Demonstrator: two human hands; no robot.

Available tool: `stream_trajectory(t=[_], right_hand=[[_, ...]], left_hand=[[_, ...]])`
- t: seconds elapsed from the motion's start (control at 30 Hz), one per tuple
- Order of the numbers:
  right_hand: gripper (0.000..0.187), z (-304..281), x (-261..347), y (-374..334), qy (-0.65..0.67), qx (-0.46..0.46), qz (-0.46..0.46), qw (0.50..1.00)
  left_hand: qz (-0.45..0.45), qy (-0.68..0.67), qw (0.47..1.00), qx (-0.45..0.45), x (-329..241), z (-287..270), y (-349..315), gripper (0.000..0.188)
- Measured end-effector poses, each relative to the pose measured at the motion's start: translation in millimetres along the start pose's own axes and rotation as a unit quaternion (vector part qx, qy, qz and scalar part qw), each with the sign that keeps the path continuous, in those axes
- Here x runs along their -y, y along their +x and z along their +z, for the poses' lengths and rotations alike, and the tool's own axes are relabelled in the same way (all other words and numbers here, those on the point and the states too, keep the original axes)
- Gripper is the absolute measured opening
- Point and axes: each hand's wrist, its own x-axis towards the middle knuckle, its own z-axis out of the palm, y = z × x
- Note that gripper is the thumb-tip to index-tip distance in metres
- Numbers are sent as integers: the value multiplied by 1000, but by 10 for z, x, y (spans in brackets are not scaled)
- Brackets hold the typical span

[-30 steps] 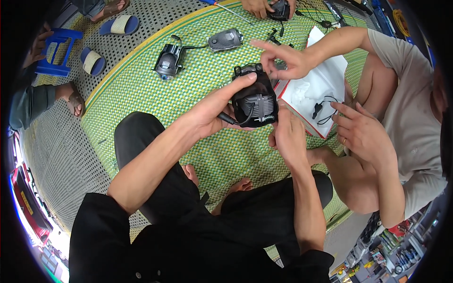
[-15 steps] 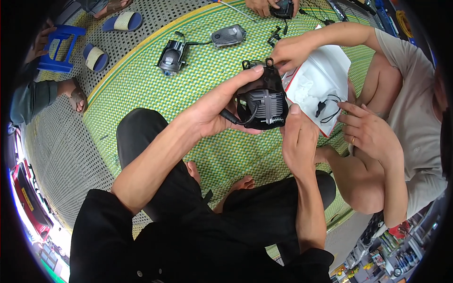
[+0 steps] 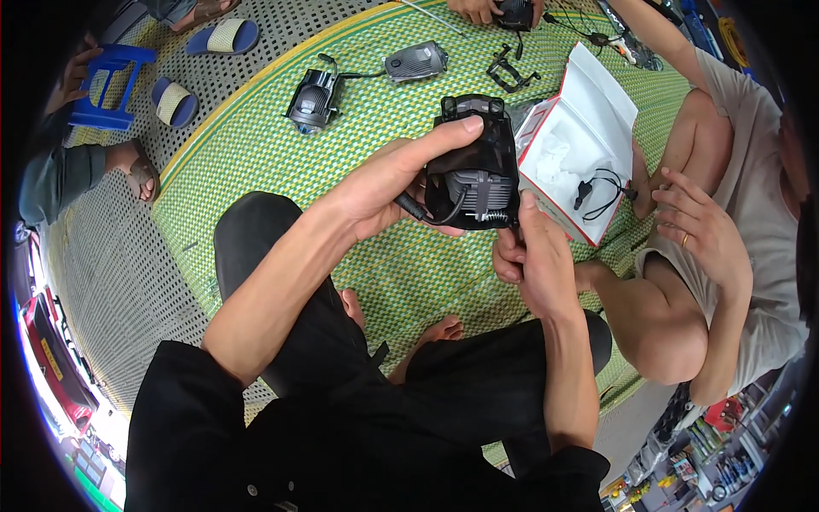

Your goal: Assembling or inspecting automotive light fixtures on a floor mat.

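Observation:
In my left hand is a black car lamp unit with a finned grey heat sink, a small spring and a thick cable. The thumb lies across its dark housing, and the other fingers are mostly hidden beneath. My right hand is at the lamp's lower right corner, thumb raised against the edge and fingers curled. What its fingertips pinch is hidden. Just right of the lamp, an open white box with a red edge holds white wrapping and a black cable.
On the green woven mat lie another lamp, a cabled grey finned module and a black bracket. A co-worker sits at right; another person's hands hold a lamp at the top. Slippers and a blue stool stand left.
The co-worker's far hand has left the lamp's upper edge and reached toward the top right, uncovering the bracket. Their near hand has drawn back from the box. My lamp has tilted slightly.

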Motion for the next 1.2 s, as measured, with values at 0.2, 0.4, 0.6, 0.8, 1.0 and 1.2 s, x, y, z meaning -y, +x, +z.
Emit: stream_trajectory(t=[0.2,0.4,0.6,0.8,1.0,1.2], right_hand=[[49,-25,81,-7,-45,-1,13,999],[44,-66,76,-30,-42,27,11,999],[25,-109,58,-14,-395,-12,-257,882],[27,-140,19,-76,-431,-12,-296,852],[42,-193,-52,-75,-34,86,65,994],[32,-92,7,-151,-112,63,-56,990]], left_hand=[[2,15,1000,-9,3,-30,-9,57],[8,26,1000,-15,2,-35,-20,62],[8,8,1000,-4,-54,-40,-15,62],[1,36,999,4,-51,-34,-63,61],[25,124,992,-5,-35,-33,-123,70],[36,93,995,-4,-64,-16,-151,69]])
